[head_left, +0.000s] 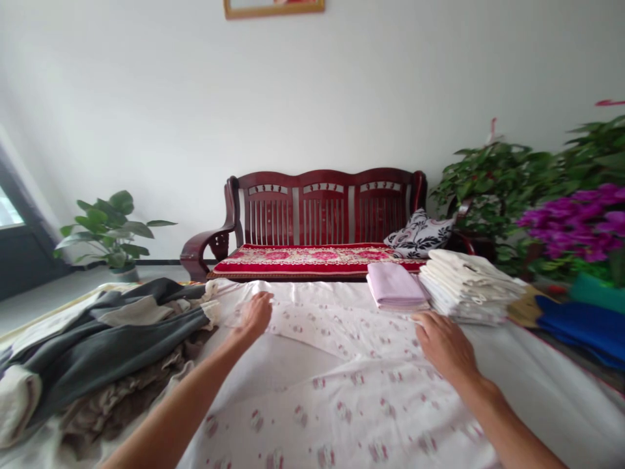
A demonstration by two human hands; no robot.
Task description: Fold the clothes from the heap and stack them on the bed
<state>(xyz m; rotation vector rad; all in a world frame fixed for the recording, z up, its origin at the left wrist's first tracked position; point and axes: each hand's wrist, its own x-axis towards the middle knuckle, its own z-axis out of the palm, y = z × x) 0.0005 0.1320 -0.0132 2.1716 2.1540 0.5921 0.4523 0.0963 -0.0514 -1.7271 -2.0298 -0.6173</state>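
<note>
White pajama trousers [344, 410] with a small pink and grey print lie spread over the white-covered table. Their two legs part towards the left, leaving a gap of bare cover between them. At the far left end of the upper leg, my left hand [256, 314] is closed, pinching the fabric. On the right, the fingers of my right hand [445, 345] are bent together at the trousers' far edge, gripping the cloth there. Just beyond that hand sit a folded lilac cloth [395, 286] and a stack of folded white cloths [469, 283].
Dark grey and beige clothes [112, 352] are heaped at the left. Folded blue fabric [581, 326] lies at the right edge, near purple flowers [576, 218]. Behind the table stand a wooden bench [322, 212] with a patterned cushion [420, 234] and a potted plant [114, 228].
</note>
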